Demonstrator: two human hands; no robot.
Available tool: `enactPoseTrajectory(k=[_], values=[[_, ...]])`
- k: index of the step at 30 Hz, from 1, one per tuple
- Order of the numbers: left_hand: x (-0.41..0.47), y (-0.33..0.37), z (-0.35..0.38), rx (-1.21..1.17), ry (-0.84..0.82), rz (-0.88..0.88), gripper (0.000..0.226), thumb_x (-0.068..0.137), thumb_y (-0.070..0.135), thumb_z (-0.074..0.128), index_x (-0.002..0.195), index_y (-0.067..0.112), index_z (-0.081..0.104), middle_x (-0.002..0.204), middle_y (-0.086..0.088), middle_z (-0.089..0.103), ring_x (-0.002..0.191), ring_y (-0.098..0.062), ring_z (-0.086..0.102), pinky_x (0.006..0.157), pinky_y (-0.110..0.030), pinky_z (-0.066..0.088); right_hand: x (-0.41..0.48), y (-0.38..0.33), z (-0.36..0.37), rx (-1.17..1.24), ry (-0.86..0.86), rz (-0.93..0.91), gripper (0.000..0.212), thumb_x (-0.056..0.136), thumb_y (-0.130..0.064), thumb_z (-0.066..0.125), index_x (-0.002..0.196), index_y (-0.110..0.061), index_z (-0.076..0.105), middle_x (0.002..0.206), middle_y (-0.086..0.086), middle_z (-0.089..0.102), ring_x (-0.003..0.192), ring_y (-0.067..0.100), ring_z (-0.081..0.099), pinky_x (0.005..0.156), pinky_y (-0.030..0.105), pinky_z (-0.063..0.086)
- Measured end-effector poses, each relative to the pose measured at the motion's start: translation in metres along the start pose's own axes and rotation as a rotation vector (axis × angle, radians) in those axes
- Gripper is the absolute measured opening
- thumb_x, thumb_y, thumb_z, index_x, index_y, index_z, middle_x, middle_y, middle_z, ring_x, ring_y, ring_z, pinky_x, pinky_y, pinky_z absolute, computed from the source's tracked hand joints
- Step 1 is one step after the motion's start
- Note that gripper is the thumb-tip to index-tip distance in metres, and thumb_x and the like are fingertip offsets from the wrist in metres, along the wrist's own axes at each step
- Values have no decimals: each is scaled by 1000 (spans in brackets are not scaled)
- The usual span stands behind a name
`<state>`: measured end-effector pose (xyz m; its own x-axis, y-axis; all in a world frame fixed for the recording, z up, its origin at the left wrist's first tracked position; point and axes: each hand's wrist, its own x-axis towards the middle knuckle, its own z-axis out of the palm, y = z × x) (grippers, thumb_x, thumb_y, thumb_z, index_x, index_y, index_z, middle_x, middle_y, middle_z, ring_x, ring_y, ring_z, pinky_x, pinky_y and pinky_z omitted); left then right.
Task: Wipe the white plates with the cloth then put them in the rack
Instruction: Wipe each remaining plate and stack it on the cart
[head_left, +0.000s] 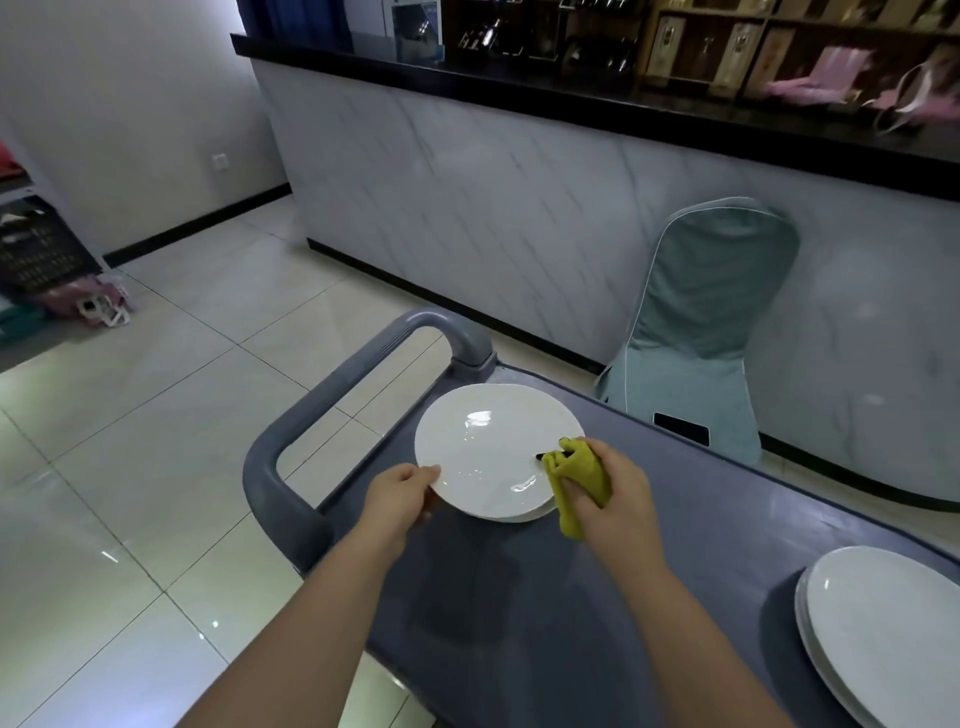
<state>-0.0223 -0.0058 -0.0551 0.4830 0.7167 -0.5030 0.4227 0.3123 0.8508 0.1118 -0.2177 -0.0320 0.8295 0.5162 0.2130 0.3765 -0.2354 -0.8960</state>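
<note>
A white plate (488, 447) lies on top of a small stack at the far left end of the grey cart top (597, 597). My left hand (400, 496) grips this plate's near-left rim. My right hand (608, 493) holds a bunched yellow cloth (582, 475) against the plate's right edge. A second stack of white plates (883, 634) sits at the cart's right end, partly cut off by the frame. No rack is in view.
The cart's grey loop handle (322, 410) stands out to the left over a tiled floor. A teal-covered chair (711, 322) with a dark phone (681, 428) on it stands behind the cart, against a marble-fronted counter (493, 208). Dark crates (36, 254) sit far left.
</note>
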Motion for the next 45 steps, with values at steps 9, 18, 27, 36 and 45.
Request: enactPoseTrajectory(k=[9,18,27,36,45], values=[[8,10,-17,-23,-40,3,25,91,19,62,69,13,52,69,-5,58,64,-17,56,50,-25,44,2,3,0,65,13,34,32,84,-21,71,112,-33,65,108,-9,68,100,13,65,86,42,55],[4,12,10,76,-161,-53,19,92,29,60,79,16,61,69,0,65,64,-14,60,50,-23,38,1,4,2,59,21,52,31,84,-24,68,113,-32,65,107,-10,68,99,12,64,85,44,55],[8,77,5,-205,-152,-56,7,95,12,53,96,6,57,98,-18,66,81,-29,68,52,-34,57,2,-3,-5,89,40,62,30,83,-18,68,109,-33,66,102,-11,71,95,11,67,84,45,56],[-12,153,-3,88,-152,207,17,84,5,69,85,4,52,73,-16,72,63,-27,73,51,-34,58,16,-16,-7,17,39,-4,36,79,-28,67,115,-27,65,108,-8,69,102,17,64,89,47,51],[-15,147,-23,9,-190,157,42,88,6,65,126,1,48,98,-22,67,66,-27,73,55,-36,58,7,-27,-21,77,69,-29,36,85,-13,72,110,-38,66,106,-13,69,100,12,64,88,39,53]])
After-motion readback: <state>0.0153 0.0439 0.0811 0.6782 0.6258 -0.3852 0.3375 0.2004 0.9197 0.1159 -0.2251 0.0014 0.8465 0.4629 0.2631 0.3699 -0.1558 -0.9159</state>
